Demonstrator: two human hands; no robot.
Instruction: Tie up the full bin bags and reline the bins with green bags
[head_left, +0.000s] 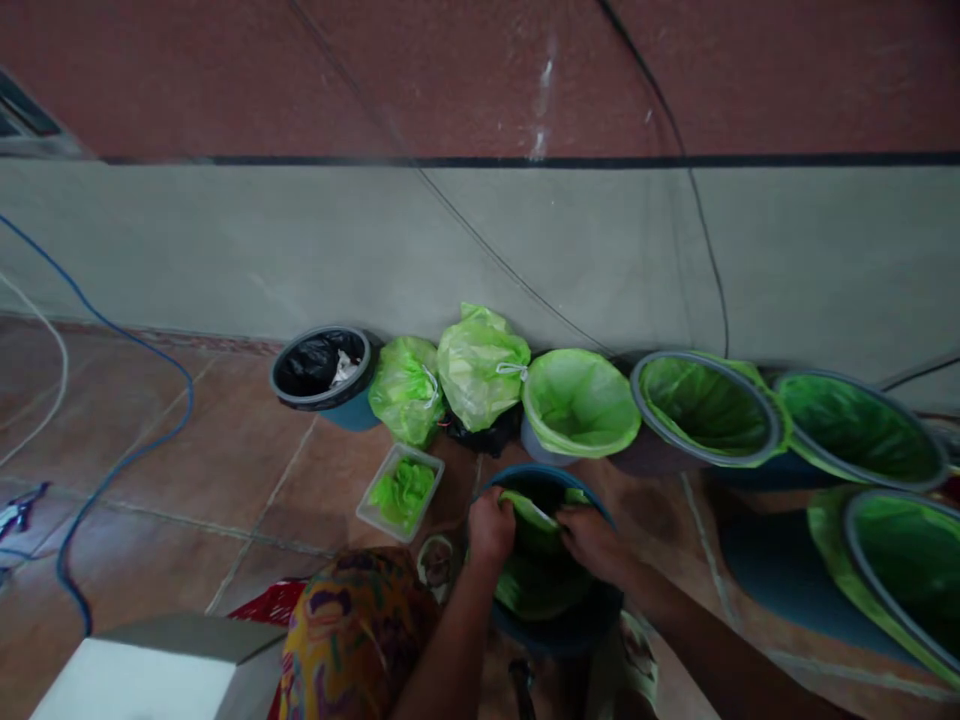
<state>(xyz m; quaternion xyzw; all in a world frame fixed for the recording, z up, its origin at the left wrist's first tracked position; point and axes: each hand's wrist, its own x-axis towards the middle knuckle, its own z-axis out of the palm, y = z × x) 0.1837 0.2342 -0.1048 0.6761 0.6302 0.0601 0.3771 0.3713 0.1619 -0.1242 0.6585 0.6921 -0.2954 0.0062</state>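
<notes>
A dark blue bin stands on the floor right in front of me, between my feet. Inside its mouth hangs a green plastic bag, partly in shadow. My left hand is closed on the bag's edge at the left of the opening. At the right, my right hand pinches the same edge, which is stretched between both hands. To the left of the bin, a clear plastic tub holds crumpled green bags.
Several green-lined bins line the wall to the right. Two tied green bags and a black-lined bin stand left of them. A blue hose lies at the left. A white box is at the lower left.
</notes>
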